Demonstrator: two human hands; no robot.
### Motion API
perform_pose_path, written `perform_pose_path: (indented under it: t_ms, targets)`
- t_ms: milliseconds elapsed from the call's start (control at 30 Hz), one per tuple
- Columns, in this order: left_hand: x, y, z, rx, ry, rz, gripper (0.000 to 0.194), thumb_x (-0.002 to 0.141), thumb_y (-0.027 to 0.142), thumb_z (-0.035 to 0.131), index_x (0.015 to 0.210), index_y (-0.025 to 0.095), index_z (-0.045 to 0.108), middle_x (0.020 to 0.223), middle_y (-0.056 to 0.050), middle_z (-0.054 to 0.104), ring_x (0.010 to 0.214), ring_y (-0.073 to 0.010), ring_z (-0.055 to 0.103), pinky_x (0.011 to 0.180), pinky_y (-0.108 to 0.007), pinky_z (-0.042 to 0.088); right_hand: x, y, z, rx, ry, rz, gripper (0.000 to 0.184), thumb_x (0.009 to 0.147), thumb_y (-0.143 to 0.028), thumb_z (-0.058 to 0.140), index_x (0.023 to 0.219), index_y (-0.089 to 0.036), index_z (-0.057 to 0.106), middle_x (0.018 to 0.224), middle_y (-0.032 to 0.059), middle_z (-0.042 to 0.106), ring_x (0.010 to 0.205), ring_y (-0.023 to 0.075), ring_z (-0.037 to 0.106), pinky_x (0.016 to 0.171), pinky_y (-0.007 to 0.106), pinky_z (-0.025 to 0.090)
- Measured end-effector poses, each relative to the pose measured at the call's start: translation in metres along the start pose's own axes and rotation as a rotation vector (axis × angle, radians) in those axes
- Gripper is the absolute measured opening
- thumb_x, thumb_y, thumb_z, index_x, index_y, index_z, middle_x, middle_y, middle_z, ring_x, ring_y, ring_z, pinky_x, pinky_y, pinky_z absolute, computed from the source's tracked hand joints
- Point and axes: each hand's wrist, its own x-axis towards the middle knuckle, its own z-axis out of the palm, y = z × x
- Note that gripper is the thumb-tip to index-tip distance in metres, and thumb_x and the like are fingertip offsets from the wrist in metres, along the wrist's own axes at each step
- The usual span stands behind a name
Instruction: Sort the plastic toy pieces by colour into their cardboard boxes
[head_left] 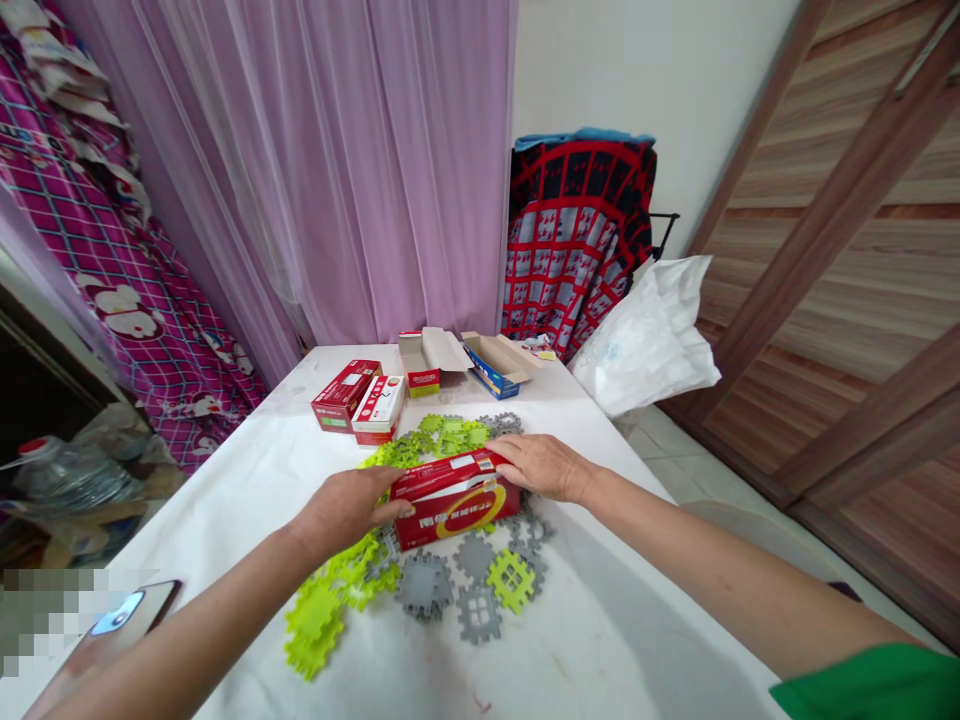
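A red cardboard box (457,505) with a yellow ring and white lettering sits in the middle of the table, its lid slightly raised along the near edge. My left hand (358,502) grips its left end, thumb on the front face and fingers behind. At the right end, my right hand (544,465) rests over the top corner with its fingers on the lid. Under and around the box lie yellow-green plastic tiles (315,620) and grey plastic tiles (424,583) with notched edges. One green lattice tile (511,578) lies just in front of the box.
Farther back on the white table (247,520) stand a closed red box (345,393), a white-and-red box (380,408), an open red box (424,380) and an open blue box (491,372). A white plastic bag (649,340) is beyond the right edge. A phone (124,625) lies at left.
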Motion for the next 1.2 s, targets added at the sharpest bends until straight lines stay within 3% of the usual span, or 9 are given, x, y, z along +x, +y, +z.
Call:
perform_pose_path:
  t_ms: [167, 367, 567, 767, 1000, 1100, 1200]
  targets:
    - [-0.005, 0.003, 0.013, -0.035, 0.017, -0.039, 0.052, 0.089, 0.047, 0.047, 0.135, 0.022, 0.054, 0.142, -0.010, 0.057, 0.122, -0.0244, 0.060, 0.102, -0.035, 0.047, -0.010, 0.000, 0.002, -0.044, -0.008, -0.009, 0.042, 0.095, -0.038, 0.048, 0.133, -0.021, 0.057, 0.132, 0.0109, 0.062, 0.111, 0.0226, 0.063, 0.093, 0.036, 0.053]
    - [-0.005, 0.014, 0.021, -0.028, 0.035, -0.103, 0.055, 0.089, 0.041, 0.048, 0.138, 0.014, 0.050, 0.142, -0.016, 0.055, 0.119, -0.0289, 0.062, 0.101, -0.039, 0.048, -0.007, -0.002, 0.007, -0.183, 0.021, -0.078, 0.035, 0.096, -0.035, 0.048, 0.123, -0.019, 0.064, 0.116, 0.0128, 0.069, 0.091, 0.0211, 0.069, 0.082, 0.032, 0.056]
    - [-0.006, 0.012, 0.024, -0.042, 0.071, -0.096, 0.050, 0.090, 0.041, 0.049, 0.135, 0.020, 0.052, 0.140, -0.015, 0.056, 0.115, -0.0288, 0.064, 0.097, -0.041, 0.050, -0.006, -0.002, 0.013, -0.205, 0.106, -0.084, 0.032, 0.096, -0.030, 0.049, 0.120, -0.019, 0.066, 0.115, 0.0126, 0.069, 0.089, 0.0199, 0.069, 0.079, 0.030, 0.056]
    - [-0.005, 0.003, 0.029, -0.103, 0.104, -0.029, 0.051, 0.089, 0.047, 0.050, 0.134, 0.023, 0.053, 0.139, -0.012, 0.057, 0.116, -0.0276, 0.064, 0.098, -0.039, 0.050, -0.006, 0.000, 0.013, -0.245, 0.112, -0.103, 0.033, 0.099, -0.030, 0.042, 0.119, -0.020, 0.067, 0.116, 0.0116, 0.070, 0.090, 0.0193, 0.070, 0.079, 0.030, 0.059]
    - [-0.005, -0.001, 0.034, -0.187, 0.164, 0.002, 0.048, 0.090, 0.045, 0.048, 0.132, 0.023, 0.057, 0.134, -0.011, 0.061, 0.115, -0.0255, 0.064, 0.099, -0.037, 0.050, -0.010, -0.001, 0.016, -0.062, 0.102, 0.003, 0.037, 0.099, -0.033, 0.041, 0.128, -0.025, 0.063, 0.126, 0.0091, 0.067, 0.105, 0.0204, 0.068, 0.092, 0.035, 0.057]
    - [-0.005, -0.005, 0.037, -0.238, 0.190, 0.014, 0.050, 0.089, 0.048, 0.047, 0.131, 0.023, 0.058, 0.134, -0.010, 0.062, 0.117, -0.0254, 0.063, 0.102, -0.036, 0.049, -0.019, -0.001, 0.026, 0.120, 0.148, 0.116, 0.048, 0.096, -0.037, 0.047, 0.142, -0.024, 0.050, 0.139, 0.0105, 0.058, 0.121, 0.0236, 0.061, 0.101, 0.040, 0.051]
    - [-0.005, -0.008, 0.042, -0.287, 0.220, 0.016, 0.052, 0.090, 0.051, 0.044, 0.132, 0.023, 0.058, 0.135, -0.010, 0.062, 0.118, -0.0250, 0.063, 0.103, -0.036, 0.048, -0.029, -0.004, 0.042, 0.324, 0.204, 0.243, 0.063, 0.091, -0.037, 0.055, 0.150, -0.022, 0.038, 0.141, 0.0128, 0.057, 0.124, 0.0261, 0.059, 0.103, 0.044, 0.049]
